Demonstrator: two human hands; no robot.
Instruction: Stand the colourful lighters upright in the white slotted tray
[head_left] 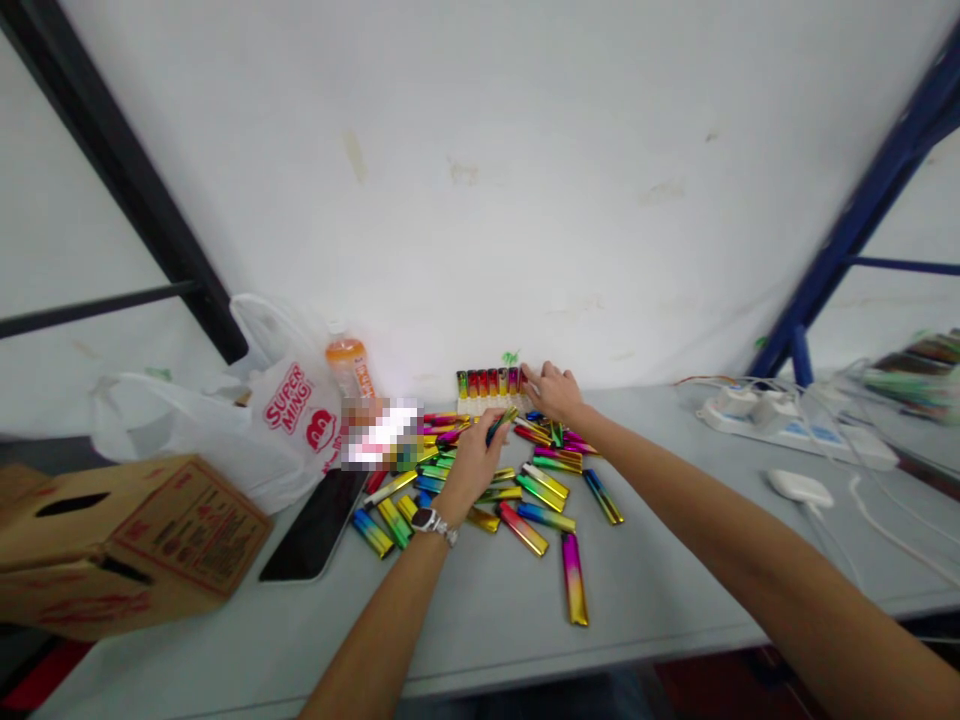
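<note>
My left hand (472,462), with a watch (433,523) on its wrist, is closed around a shiny gold-green lighter (501,424) above a loose pile. At the back, my right hand (553,390) has its fingertips pinched at the right end of a row of upright lighters (482,384). The lighter at those fingertips is mostly hidden. The row stands in a pale holder (472,407) against the wall. Several metallic two-tone lighters lie scattered under and around both hands. A magenta-gold lighter (575,580) lies nearest the table's front edge.
Left of the pile are a dark-screened tablet (319,525), a cardboard box (142,540), a white plastic bag (262,430) and an orange drink bottle (349,370). A power strip (802,432), a white charger (800,488) and cables lie to the right. A wall (480,200) closes off the back.
</note>
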